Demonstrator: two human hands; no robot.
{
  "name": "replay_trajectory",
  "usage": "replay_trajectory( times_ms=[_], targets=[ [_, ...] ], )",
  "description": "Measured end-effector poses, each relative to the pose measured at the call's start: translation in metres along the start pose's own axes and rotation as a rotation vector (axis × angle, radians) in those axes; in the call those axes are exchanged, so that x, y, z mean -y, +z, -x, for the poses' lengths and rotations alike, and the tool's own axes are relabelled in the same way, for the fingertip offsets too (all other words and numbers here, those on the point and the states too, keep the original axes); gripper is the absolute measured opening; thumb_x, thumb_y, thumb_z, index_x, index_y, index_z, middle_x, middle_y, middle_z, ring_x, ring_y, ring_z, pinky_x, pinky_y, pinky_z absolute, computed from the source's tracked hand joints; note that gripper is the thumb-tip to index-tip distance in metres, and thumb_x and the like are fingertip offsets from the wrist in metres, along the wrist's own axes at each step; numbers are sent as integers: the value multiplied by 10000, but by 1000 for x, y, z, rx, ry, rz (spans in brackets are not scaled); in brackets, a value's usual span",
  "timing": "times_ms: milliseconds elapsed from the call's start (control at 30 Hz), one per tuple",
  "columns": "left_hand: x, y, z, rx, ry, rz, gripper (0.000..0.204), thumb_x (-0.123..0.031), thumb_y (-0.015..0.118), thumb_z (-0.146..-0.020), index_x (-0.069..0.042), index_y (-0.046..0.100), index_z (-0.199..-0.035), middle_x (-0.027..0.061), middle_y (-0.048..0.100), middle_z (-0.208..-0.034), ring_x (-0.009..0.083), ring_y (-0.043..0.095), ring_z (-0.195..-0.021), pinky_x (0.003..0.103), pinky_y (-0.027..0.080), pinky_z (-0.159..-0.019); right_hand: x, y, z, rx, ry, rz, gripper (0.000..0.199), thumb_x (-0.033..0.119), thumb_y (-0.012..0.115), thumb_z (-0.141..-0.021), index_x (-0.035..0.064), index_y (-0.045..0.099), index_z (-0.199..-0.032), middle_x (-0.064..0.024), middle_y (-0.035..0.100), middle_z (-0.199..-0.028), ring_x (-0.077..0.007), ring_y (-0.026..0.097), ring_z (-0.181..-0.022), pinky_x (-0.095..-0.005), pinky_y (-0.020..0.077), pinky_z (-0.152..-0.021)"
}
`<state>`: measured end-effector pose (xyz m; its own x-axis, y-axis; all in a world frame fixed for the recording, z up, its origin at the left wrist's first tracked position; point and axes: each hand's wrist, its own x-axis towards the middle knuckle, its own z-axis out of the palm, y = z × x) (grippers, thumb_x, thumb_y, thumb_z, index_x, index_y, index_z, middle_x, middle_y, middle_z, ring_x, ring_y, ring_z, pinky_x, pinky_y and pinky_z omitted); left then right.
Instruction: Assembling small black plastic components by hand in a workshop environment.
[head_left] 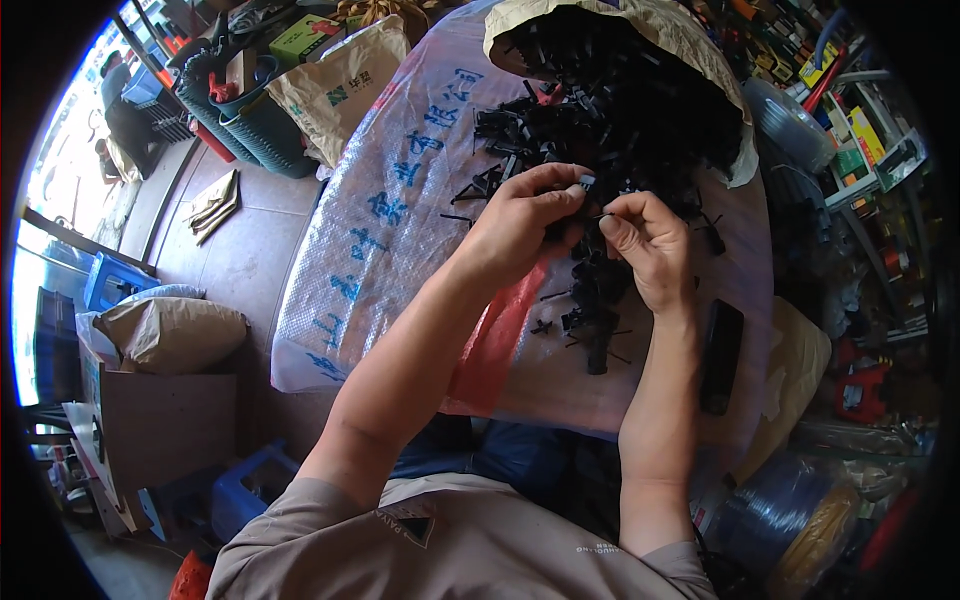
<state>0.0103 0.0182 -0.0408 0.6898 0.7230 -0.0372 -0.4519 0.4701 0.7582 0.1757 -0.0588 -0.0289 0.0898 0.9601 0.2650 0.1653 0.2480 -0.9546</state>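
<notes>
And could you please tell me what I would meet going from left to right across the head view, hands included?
Stuffed tan sack → upright tan paper bag → left hand → right hand → flat black object → red plastic object.

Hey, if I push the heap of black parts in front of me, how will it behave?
The heap of black parts would probably spread, since it's many loose pieces. It might snag on itself, as thin ends jut out. Single pieces look small, so likely light.

Black parts [640, 110], whitish sheet [400, 268] with blue lettering [385, 206] and red stripe [498, 340], grey-brown shirt [490, 550]
</notes>
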Motion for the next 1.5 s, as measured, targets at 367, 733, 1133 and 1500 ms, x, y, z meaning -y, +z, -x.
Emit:
replay_trajectory(
  times_ms=[367,733,1133,1500],
  targets=[
    [-4,3,9,266,185,-754,317,-95,552,-924,38,513,-1208,84,628,-970,132,622,-809,271,501,-717,5,-17,5,102,152,-37,80,102,657,-877,23,649,-871,8,605,-687,-39,510,-571,-180,399,-532],
    [-24,-4,14,78,197,-684,313,-119,585,-849,50,557,-1111,84,643,-835,127,617,-732,254,508,-684,1,17,1,49,89,-118,103,96,629,-885,12,635,-944,17,590,-718,-40,497,-612,-178,389,-559],
    [-43,-66,-3,-70,234,331,105,-67,597,-854,-1,584,-935,138,640,-923,239,655,-777,354,573,-703,-20,70,6,97,-207,937,174,127,652,-774,65,516,-864,-137,618,-710,-350,633,-647,-447,496,-560],
    [-35,-6,15,-87,130,-686,362,-197,613,-909,9,610,-1208,4,597,-747,56,474,-612,202,385,-562,7,18,2,46,221,-380,176,83,527,-922,-21,612,-1035,-28,574,-785,-78,487,-617,-215,395,-590]
  ],
)
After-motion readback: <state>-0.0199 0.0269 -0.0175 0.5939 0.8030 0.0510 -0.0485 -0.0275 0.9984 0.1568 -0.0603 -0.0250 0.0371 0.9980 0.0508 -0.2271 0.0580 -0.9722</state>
